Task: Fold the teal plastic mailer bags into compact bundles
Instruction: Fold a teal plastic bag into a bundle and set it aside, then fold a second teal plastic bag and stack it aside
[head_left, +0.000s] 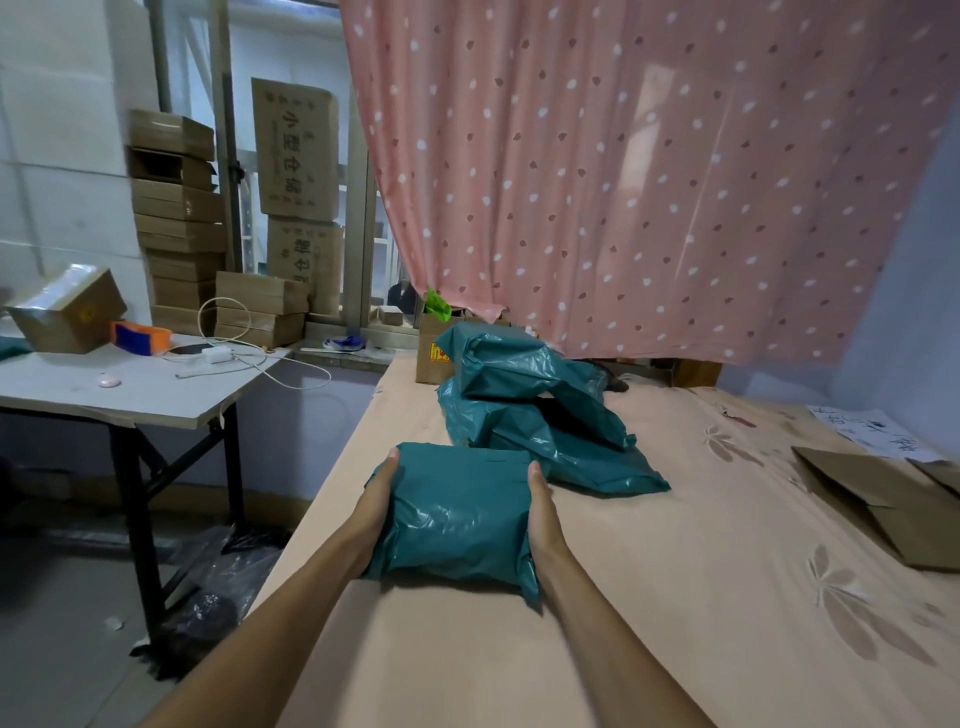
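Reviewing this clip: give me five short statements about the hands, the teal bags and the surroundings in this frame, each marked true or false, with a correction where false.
1. Both hands press on one folded teal bundle, the left hand and right hand on opposite sides. True.
2. The bundle rests on the grey folding table. False: it lies on the peach floral-print cloth.
3. More teal bags lie loosely piled behind the bundle. True.
4. The curtain is plain blue. False: it is pink with white and dark spots.
5. Stacked cardboard boxes stand at the back left. True.
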